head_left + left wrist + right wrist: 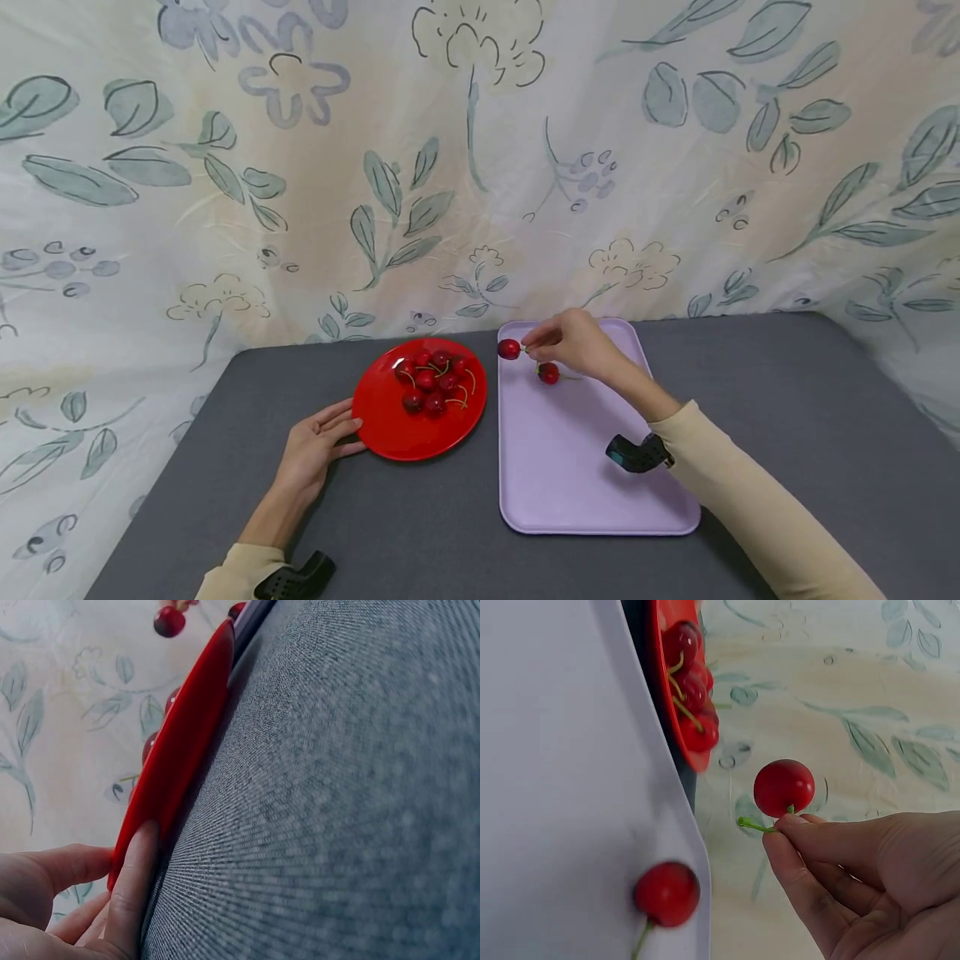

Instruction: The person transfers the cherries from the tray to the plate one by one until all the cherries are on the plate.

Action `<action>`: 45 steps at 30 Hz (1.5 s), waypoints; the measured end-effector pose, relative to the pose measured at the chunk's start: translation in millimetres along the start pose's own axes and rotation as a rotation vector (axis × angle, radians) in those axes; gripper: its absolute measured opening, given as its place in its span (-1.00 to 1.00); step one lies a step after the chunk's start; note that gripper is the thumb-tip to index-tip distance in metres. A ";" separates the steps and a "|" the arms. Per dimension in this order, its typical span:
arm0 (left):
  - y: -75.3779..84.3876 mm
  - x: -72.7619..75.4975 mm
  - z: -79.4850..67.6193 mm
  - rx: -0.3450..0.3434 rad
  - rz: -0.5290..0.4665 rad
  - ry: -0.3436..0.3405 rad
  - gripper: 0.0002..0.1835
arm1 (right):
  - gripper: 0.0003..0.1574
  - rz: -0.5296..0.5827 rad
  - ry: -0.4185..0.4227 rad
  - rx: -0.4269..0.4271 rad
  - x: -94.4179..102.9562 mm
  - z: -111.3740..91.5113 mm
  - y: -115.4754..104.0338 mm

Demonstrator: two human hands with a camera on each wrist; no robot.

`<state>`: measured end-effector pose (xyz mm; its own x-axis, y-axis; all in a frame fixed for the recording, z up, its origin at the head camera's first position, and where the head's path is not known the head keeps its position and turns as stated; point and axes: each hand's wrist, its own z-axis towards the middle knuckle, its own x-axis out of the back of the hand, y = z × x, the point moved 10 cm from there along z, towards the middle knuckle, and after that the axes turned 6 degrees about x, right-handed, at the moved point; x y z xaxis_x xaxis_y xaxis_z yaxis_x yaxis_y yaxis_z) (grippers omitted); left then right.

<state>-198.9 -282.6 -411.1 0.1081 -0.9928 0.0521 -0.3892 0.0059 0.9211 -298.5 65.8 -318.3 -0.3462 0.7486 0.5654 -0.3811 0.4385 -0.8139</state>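
Note:
My right hand (573, 343) pinches a cherry (508, 349) by its green stem between thumb and fingertip, above the far left corner of the lilac tray (600, 500). The right wrist view shows the round red fruit (784, 787) just beyond the fingertips. Another cherry (548, 372) lies on the tray below that hand. My left hand (311, 446) grips the left rim of a red plate (420, 437). In the left wrist view, fingers (133, 889) sit on both sides of the plate's edge. Several cherries (426, 380) with stems are heaped on the plate.
Plate and tray stand side by side on a dark grey tabletop (405, 525), a narrow gap between them. A floral cloth (480, 167) rises behind the table's far edge. Black devices are strapped to both wrists; the right one (639, 454) hangs over the tray.

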 end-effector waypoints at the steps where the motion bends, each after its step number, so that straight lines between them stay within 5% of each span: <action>1: -0.1 0.1 0.0 0.000 -0.001 -0.001 -0.46 | -0.79 0.009 -0.004 0.005 -3.7 1.3 -2.2; 16: -1.0 1.2 -0.6 -0.006 0.001 0.000 -0.46 | -0.82 0.019 -0.127 0.070 -67.7 17.4 -29.2; 45: -1.8 1.3 0.9 -0.006 0.004 0.010 -0.45 | -0.89 -0.009 -0.111 -0.050 -99.7 22.5 -22.3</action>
<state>-198.9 -284.0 -413.1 0.1162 -0.9915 0.0593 -0.3842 0.0102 0.9232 -274.7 -29.8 -353.5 -0.4370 0.6857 0.5821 -0.3428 0.4713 -0.8126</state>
